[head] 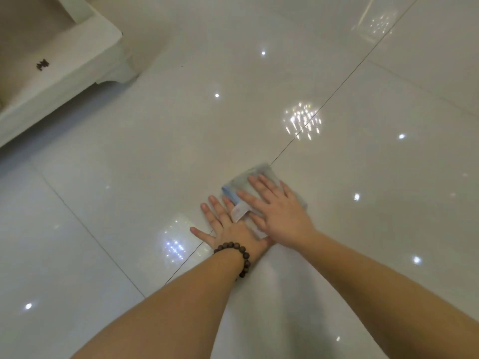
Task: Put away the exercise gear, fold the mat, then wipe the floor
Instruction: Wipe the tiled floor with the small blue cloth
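A grey cloth (261, 174) with a blue edge and a white tag lies flat on the glossy white tiled floor (155, 156). My right hand (277, 211) presses on top of the cloth with its fingers spread. My left hand (223, 226), with a brown bead bracelet on the wrist, lies flat on the floor just left of the cloth; its fingertips touch the cloth's near edge under the tag. The mat and the exercise gear are not in view.
A white piece of furniture (59, 66) with a short leg stands at the upper left. Dark grout lines cross the floor, one running diagonally under the cloth. Ceiling lights reflect off the tiles.
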Demonstrator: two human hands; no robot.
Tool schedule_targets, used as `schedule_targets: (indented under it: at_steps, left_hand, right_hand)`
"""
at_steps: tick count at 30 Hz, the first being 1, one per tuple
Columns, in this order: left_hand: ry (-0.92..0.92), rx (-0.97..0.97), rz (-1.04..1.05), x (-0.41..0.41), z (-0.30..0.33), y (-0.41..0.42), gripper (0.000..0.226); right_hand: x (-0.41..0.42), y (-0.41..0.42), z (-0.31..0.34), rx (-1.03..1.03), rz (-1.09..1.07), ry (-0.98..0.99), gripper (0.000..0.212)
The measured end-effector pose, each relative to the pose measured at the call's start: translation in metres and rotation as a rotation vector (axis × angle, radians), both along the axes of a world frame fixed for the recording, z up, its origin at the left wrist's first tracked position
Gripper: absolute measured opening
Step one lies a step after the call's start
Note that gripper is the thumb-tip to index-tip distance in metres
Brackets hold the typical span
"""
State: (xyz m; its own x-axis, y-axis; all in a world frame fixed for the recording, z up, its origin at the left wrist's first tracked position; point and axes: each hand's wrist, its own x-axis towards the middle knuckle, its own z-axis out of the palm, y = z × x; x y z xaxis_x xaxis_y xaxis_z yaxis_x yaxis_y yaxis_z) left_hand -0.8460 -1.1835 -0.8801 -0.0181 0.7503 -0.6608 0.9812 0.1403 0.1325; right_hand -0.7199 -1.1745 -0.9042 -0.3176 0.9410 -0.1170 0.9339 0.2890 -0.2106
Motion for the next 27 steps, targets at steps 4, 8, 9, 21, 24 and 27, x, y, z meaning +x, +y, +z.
schedule_targets:
  at_steps: [4, 8, 9, 21, 24, 27]
  left_hand:
    - [0.011, 0.002, 0.002, -0.002, -0.002, -0.001, 0.151]
    - [0.011, 0.015, -0.004, 0.000, -0.001, -0.001, 0.151]
    - [0.010, 0.018, -0.003, 0.000, -0.001, -0.001, 0.150]
    - [0.032, 0.015, -0.017, 0.000, 0.003, -0.002, 0.150]
    - [0.056, 0.016, -0.030, 0.001, 0.004, -0.004, 0.149]
    - [0.051, 0.013, -0.029, 0.003, 0.005, -0.005, 0.150]
  right_hand:
    - [0.124, 0.035, 0.011, -0.072, -0.681, -0.010, 0.058]
    - [0.105, 0.009, 0.003, 0.026, -0.888, -0.038, 0.054]
    - [0.079, -0.009, -0.004, 0.082, -0.704, -0.024, 0.054]
    - [0.140, -0.049, -0.004, 0.106, -1.169, 0.008, 0.051]
    - [0.087, -0.078, -0.014, 0.140, -0.308, -0.011, 0.051]
    - [0.169, -0.100, -0.010, 0.095, -0.528, -0.060, 0.056]
